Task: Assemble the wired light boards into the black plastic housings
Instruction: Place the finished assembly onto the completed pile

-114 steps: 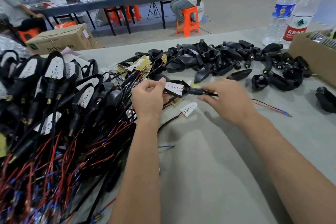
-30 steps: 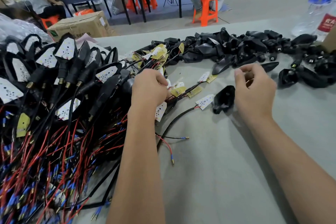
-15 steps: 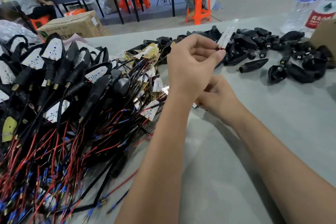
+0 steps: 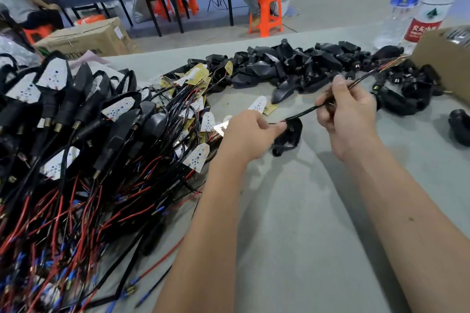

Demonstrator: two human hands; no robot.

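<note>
Step in hand: threading; judged to be feeding the sleeved lead of one wired light board through one black housing before the board is seated.
Left hand [image 4: 248, 134]: fingers curled, thumb and forefinger pinched at the mouth of the black housing [image 4: 290, 134], where the red wire ends meet it.
Right hand [image 4: 348, 112]: grip clamped on the black sleeved cable [image 4: 302, 112], fingers curled round it, holding it taut toward 1 o'clock.
Light board [image 4: 396, 61]: at the far end of that cable, raised, blurred, at 1 o'clock from the right hand; detail cannot be told.
Housing position: on the counter [image 4: 292, 223], between the two hands, just beside the left thumb.
Empty housings [image 4: 305, 63]: heaped along the far edge of the counter at 12 o'clock.
Loose wired boards [image 4: 198, 157]: tangled pile at 9 o'clock of the left hand.
Finished units [image 4: 76, 107]: stacked at far 9 to 10 o'clock, boards showing white.
Next move calls for: drawing the lead fully through the housing neck, then turning the board to match the housing outline and pressing it in.
Risk: wire ends snagging at the neck; board entering skewed.
</note>
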